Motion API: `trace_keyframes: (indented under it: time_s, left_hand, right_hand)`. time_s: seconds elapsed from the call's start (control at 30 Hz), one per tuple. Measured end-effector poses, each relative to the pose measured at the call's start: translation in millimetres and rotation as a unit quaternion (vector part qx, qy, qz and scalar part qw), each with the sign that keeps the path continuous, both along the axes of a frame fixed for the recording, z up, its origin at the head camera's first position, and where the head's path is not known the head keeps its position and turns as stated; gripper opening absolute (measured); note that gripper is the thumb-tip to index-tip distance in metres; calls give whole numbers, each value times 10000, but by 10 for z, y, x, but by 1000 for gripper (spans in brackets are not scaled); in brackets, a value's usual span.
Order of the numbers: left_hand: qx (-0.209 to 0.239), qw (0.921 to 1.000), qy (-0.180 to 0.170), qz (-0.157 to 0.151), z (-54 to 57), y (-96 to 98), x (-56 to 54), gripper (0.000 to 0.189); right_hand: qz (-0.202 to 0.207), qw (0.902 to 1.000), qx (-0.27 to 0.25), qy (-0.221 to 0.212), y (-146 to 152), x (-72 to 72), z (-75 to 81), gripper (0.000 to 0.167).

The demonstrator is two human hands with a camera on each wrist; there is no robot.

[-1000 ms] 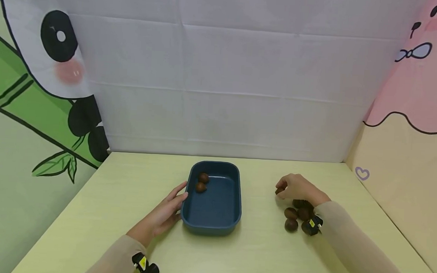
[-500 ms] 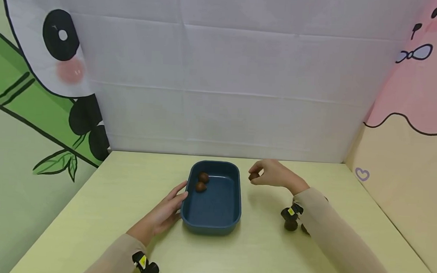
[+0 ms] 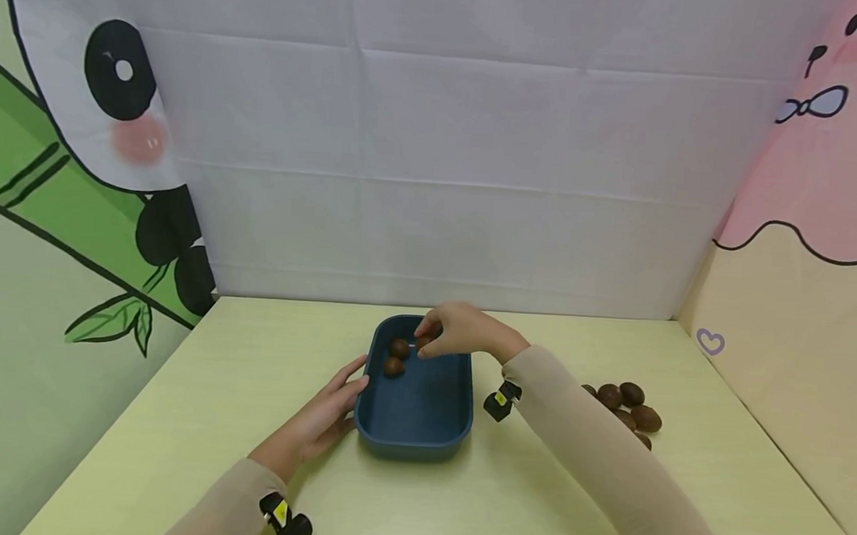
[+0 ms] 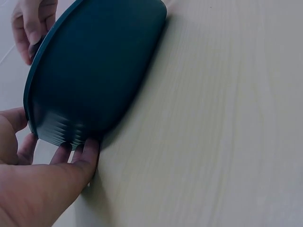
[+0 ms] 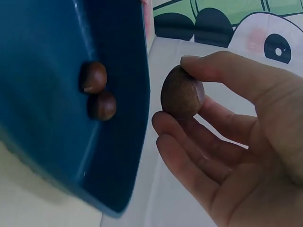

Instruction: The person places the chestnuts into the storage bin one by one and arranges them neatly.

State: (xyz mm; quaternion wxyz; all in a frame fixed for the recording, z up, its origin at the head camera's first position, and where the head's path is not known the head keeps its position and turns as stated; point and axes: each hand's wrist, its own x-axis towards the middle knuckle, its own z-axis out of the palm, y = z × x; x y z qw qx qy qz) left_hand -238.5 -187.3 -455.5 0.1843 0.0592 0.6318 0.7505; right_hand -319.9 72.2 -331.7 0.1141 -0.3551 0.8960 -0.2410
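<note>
My right hand [image 3: 461, 331] is over the far end of a dark blue rectangular box [image 3: 412, 444]. Between thumb and fingertips it pinches a brown chestnut [image 5: 182, 92], shown large in the right wrist view. Two more chestnuts [image 3: 394, 367] lie side by side inside the box, near its left wall. My left hand [image 3: 314, 423] rests against the box's left outer side, fingers fairly straight. In the left wrist view, its fingertips [image 4: 90, 149] touch the lower part of the box's wall.
Several chestnuts [image 3: 633, 394] lie in a loose group on the pale wooden table [image 3: 387, 508] to the right, partly covered by my right sleeve [image 3: 593, 454]. A white cloth backdrop [image 3: 441, 171] stands behind the table, with cartoon-printed panels at both sides.
My right hand has carried the chestnut left from beside the group to over the box, uncovering part of the group. The left hand and box have stayed in place.
</note>
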Motion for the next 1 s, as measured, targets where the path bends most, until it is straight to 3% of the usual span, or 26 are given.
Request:
trace_keyframes:
  time_s: [0.2, 0.5, 0.73, 1.0]
  left_hand:
    - [50, 9999, 24, -118, 12, -4, -2, 65]
    - [-61, 9999, 66, -89, -1, -15, -10, 65]
    - [-47, 9999, 66, -74, -2, -14, -4, 65]
    - [-63, 10000, 65, 6, -15, -13, -10, 64]
  right_hand:
    - [185, 9991, 18, -373, -265, -89, -128, 34]
    - [-177, 9949, 607, -782, -527, -108, -348, 22]
    - [-615, 9889, 570, -1225, -638, -112, -504, 17]
    - [-914, 9853, 425, -1377, -728, -102, -640, 18]
